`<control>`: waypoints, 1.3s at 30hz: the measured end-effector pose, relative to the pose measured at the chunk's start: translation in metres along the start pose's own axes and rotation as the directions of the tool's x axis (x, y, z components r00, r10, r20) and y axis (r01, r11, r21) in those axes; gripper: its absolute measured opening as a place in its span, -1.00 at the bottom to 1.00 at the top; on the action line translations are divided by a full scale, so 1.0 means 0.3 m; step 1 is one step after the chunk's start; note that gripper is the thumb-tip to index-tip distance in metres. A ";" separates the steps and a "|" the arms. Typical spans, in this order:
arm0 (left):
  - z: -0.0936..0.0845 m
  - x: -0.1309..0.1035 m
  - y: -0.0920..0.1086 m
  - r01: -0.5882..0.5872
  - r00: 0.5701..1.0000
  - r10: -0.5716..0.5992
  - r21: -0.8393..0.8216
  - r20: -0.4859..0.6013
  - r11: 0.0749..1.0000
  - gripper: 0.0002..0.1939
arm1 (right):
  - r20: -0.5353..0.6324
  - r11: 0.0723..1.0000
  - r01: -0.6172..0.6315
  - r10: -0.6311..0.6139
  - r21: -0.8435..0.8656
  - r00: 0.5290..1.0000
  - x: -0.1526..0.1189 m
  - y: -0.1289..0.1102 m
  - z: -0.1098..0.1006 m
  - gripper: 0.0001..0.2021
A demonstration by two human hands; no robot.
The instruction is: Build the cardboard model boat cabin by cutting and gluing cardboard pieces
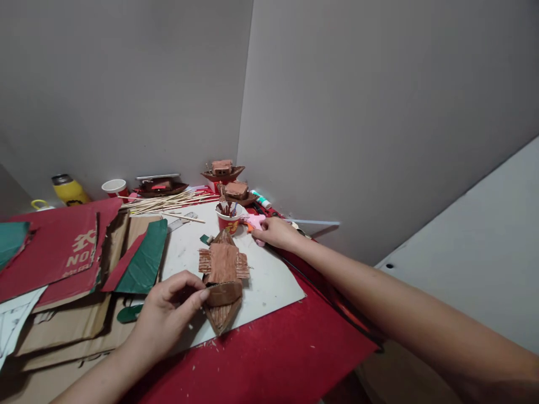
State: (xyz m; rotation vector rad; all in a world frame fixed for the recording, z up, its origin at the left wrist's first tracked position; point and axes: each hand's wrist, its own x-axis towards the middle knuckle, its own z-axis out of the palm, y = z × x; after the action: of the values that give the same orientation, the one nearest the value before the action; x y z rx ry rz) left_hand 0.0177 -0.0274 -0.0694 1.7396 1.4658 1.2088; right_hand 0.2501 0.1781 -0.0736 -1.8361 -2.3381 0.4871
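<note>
A brown cardboard model boat (pixel 224 262) lies on the white sheet, its pointed front toward me and corrugated flaps on both sides of its cabin. My left hand (pixel 172 306) is closed in a pinch at the left end of a curved cardboard piece (pixel 225 293), which rests against the near end of the cabin. Farther off to the right, my right hand (pixel 275 231) is closed around a pink hot glue gun (pixel 257 220) with an orange trigger. The fingers hide part of the glue gun. Just left of it stands a paper cup (pixel 228 219) with brown-stained contents.
Cut cardboard (pixel 63 336) and a red cardboard sheet (pixel 59 247) cover the left side. Thin wooden sticks (pixel 168 202) lie behind. More model boats (pixel 223 169) and a yellow bottle (pixel 69 189) stand near the wall. A dark cable (pixel 320 294) runs along the right.
</note>
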 end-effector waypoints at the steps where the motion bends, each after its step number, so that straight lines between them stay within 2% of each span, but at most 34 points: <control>1: -0.004 0.001 0.003 0.036 0.999 -0.037 -0.063 -0.004 0.997 -0.83 | 0.010 1.000 -0.014 0.014 0.009 1.000 0.006 -0.002 0.003 -0.72; 4: -0.018 0.012 0.004 0.165 0.986 -0.163 -0.317 0.033 0.934 -0.81 | 0.012 0.997 -0.054 0.054 0.054 0.998 0.008 0.008 0.008 -0.72; 8: -0.039 0.030 -0.010 0.291 0.953 -0.281 -0.597 0.112 0.748 -0.74 | -0.021 0.989 -0.082 0.085 0.127 0.996 -0.029 0.035 0.010 -0.71; 12: -0.065 0.045 -0.030 0.340 0.923 -0.356 -0.741 0.145 0.578 -0.75 | -0.115 0.983 -0.078 0.098 0.163 0.988 -0.089 0.062 0.002 -0.73; 15: -0.078 0.054 -0.036 0.389 0.892 -0.418 -0.765 0.173 0.513 -0.72 | -0.203 0.980 -0.065 0.104 0.188 0.974 -0.127 0.084 -0.014 -0.76; 18: -0.078 0.056 -0.031 0.434 0.868 -0.458 -0.736 0.189 0.519 -0.76 | -0.278 0.967 -0.046 0.117 0.249 0.953 -0.158 0.109 -0.034 -0.76; 21: -0.071 0.049 -0.023 0.454 0.863 -0.472 -0.684 0.178 0.571 -0.84 | -0.380 0.942 -0.003 0.138 0.336 0.915 -0.211 0.128 -0.053 -0.75; 24: -0.066 0.039 -0.020 0.475 0.858 -0.470 -0.664 0.205 0.578 -0.97 | -0.519 0.903 0.086 0.162 0.421 0.839 -0.304 0.130 -0.053 -0.68; 27: -0.061 0.034 -0.020 0.513 0.846 -0.455 -0.657 0.277 0.553 -0.94 | -0.627 0.849 0.209 0.171 0.485 0.760 -0.412 0.121 -0.025 -0.60; 28: -0.058 0.034 -0.019 0.523 0.842 -0.456 -0.644 0.289 0.559 -0.94 | -0.643 0.802 0.270 0.176 0.533 0.746 -0.445 0.118 -0.013 -0.61; 31: -0.045 0.034 -0.015 0.533 0.840 -0.479 -0.554 0.255 0.639 -0.94 | -0.618 0.727 0.319 0.181 0.608 0.765 -0.521 0.107 0.010 -0.58; 32: -0.038 0.033 -0.013 0.524 0.847 -0.478 -0.512 0.231 0.681 -0.92 | -0.637 0.723 0.331 0.193 0.606 0.746 -0.541 0.102 0.010 -0.56; 35: -0.015 0.022 -0.014 0.467 0.884 -0.428 -0.397 0.187 0.791 -0.82 | -0.750 0.693 0.413 0.282 0.591 0.598 -0.587 0.083 -0.008 -0.57; 36: -0.006 0.017 -0.017 0.446 0.895 -0.406 -0.357 0.184 0.821 -0.79 | -0.736 0.669 0.409 0.317 0.621 0.599 -0.598 0.077 -0.017 -0.62; 37: 0.002 0.011 -0.021 0.425 0.905 -0.386 -0.313 0.181 0.849 -0.77 | -0.679 0.631 0.378 0.340 0.678 0.650 -0.606 0.072 -0.024 -0.67; 39: 0.017 0.003 -0.030 0.385 0.920 -0.354 -0.210 0.168 0.899 -0.77 | -0.474 0.540 0.258 0.310 0.801 0.824 -0.609 0.068 -0.032 -0.72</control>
State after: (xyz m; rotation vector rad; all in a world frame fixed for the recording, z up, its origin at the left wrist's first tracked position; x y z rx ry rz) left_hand 0.0181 -0.0237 -0.0792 1.2781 1.4286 1.0056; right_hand 0.3178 0.0081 -0.0537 -1.2469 -1.2518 0.7636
